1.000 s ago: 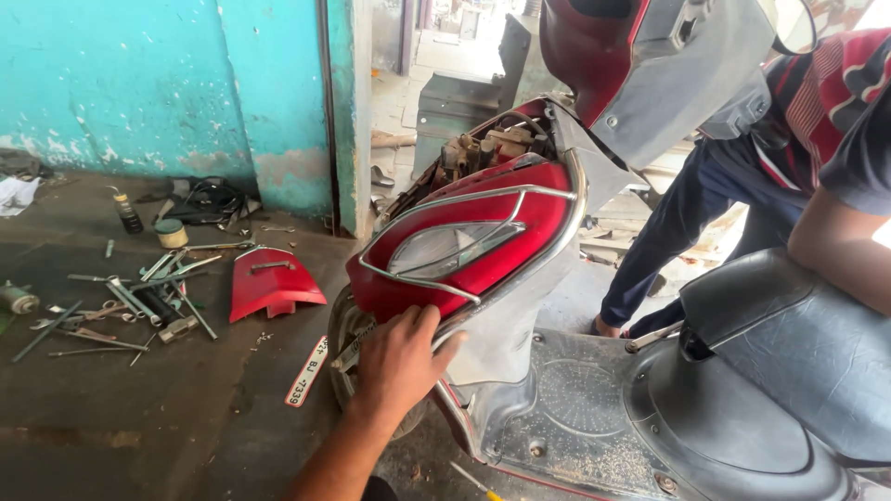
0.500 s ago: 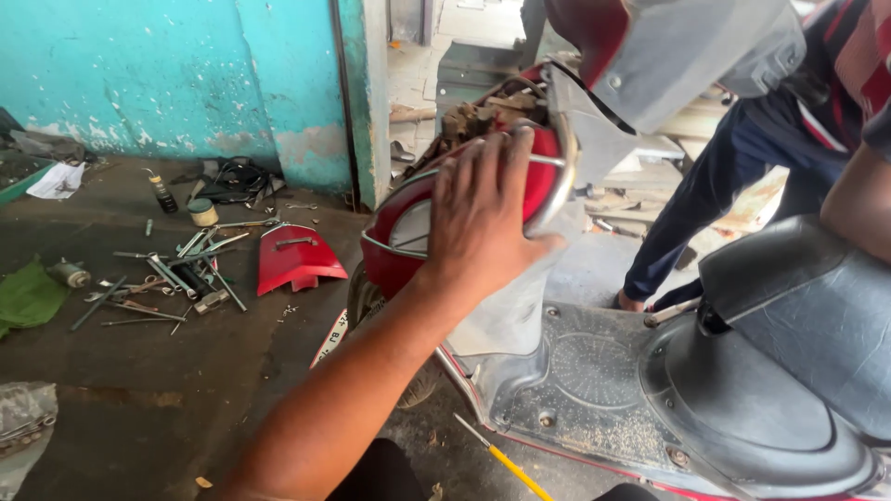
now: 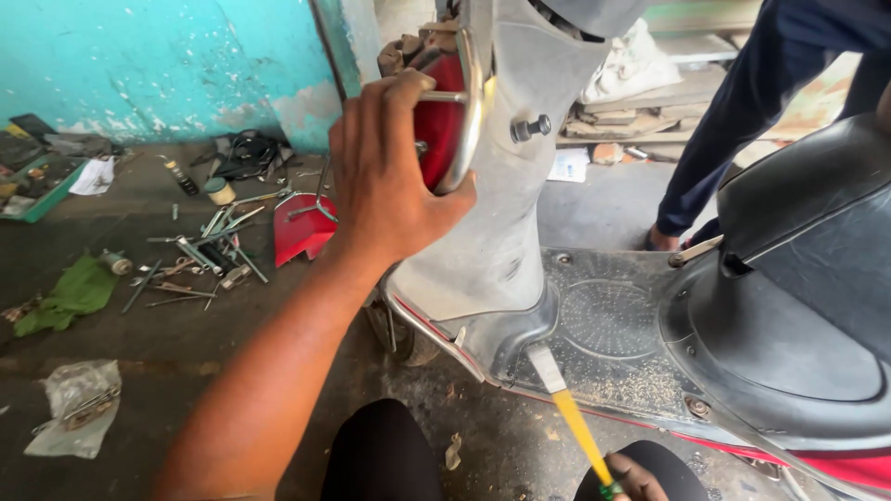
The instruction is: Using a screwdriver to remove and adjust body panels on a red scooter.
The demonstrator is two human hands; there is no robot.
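Note:
My left hand (image 3: 390, 176) grips the chrome guard rail (image 3: 471, 102) over the red front panel (image 3: 444, 121) of a scooter, fingers wrapped round the edge. The grey leg shield (image 3: 501, 232) stands just right of that hand. At the bottom edge my right hand (image 3: 636, 475) holds a yellow-handled screwdriver (image 3: 575, 422). Its pale shaft points up to the base of the leg shield, by the dusty floorboard (image 3: 613, 325). My knees show dark at the bottom.
The black seat (image 3: 807, 278) fills the right side. Another person's leg in blue trousers (image 3: 733, 121) stands behind the scooter. Loose tools (image 3: 204, 255), a detached red panel (image 3: 302, 232), a green cloth (image 3: 74, 292) and a plastic bag (image 3: 79, 404) lie on the floor by the teal wall (image 3: 167, 65).
My left hand rose from low beside the front panel onto the chrome guard and closed round it. The view moved closer, and the screwdriver in my right hand came into view.

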